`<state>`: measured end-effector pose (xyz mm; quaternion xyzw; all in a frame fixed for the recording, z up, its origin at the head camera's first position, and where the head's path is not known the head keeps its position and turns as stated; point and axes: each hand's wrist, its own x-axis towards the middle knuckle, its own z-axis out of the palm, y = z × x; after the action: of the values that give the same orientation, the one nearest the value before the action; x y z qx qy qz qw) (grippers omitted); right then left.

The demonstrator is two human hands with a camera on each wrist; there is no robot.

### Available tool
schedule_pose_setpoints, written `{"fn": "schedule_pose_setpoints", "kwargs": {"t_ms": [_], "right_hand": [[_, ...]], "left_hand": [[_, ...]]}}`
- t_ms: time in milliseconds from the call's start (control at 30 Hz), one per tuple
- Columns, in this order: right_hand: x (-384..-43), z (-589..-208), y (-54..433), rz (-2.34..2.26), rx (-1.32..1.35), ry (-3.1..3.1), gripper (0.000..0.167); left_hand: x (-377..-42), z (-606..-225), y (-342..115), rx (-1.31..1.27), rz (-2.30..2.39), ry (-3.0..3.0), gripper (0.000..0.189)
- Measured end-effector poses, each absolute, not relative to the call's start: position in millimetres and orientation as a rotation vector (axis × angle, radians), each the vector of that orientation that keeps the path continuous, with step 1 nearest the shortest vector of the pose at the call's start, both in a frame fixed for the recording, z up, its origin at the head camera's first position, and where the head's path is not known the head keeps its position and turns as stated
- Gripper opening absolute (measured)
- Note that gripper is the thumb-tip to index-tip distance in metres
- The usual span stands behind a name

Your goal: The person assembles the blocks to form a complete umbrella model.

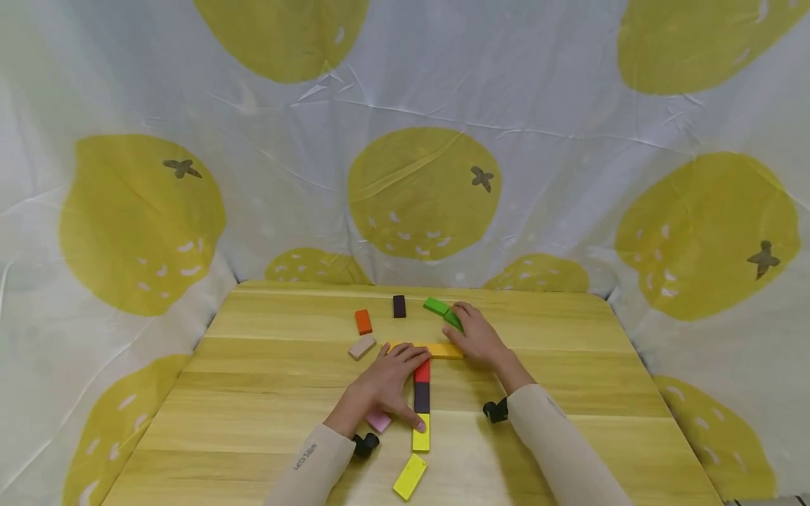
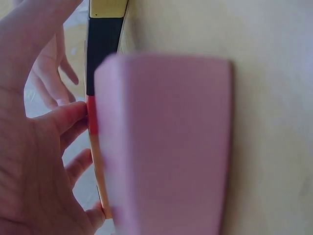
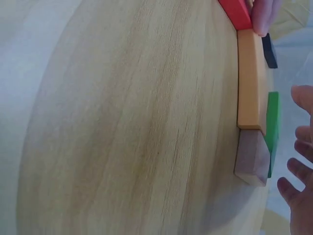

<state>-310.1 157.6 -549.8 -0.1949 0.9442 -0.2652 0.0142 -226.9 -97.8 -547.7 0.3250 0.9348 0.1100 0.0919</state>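
Note:
A line of blocks runs across the table: a yellow block [image 1: 420, 440], a dark block [image 1: 422, 398] and a red block [image 1: 422, 371] form a stem that meets an orange crosspiece [image 1: 446, 351]. Spread over the join, my left hand [image 1: 387, 379] touches the red and orange blocks with its fingertips, its thumb on the yellow block. My right hand [image 1: 479, 337] is beside two green blocks [image 1: 436, 306], fingers loosely extended. In the right wrist view a greyish block [image 3: 252, 157] abuts the orange one; those fingers appear apart from the blocks.
A pink block [image 1: 378, 420] lies under my left wrist, large in the left wrist view. Loose on the wooden table [image 1: 253, 393] are another yellow block [image 1: 410, 477], a beige block [image 1: 363, 347], an orange-red block [image 1: 363, 322] and a dark block [image 1: 399, 306]. A lemon-print cloth [image 1: 424, 91] hangs behind.

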Motion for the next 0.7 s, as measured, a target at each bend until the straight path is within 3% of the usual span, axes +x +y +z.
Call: {"fn": "schedule_pose_setpoints", "kwargs": {"t_ms": [700], "right_hand": [[-318,-562,142,-0.659,-0.63,2.962,0.061]], "left_hand": [[-227,-547,-99,0.966,0.355,2.77,0.136]]}}
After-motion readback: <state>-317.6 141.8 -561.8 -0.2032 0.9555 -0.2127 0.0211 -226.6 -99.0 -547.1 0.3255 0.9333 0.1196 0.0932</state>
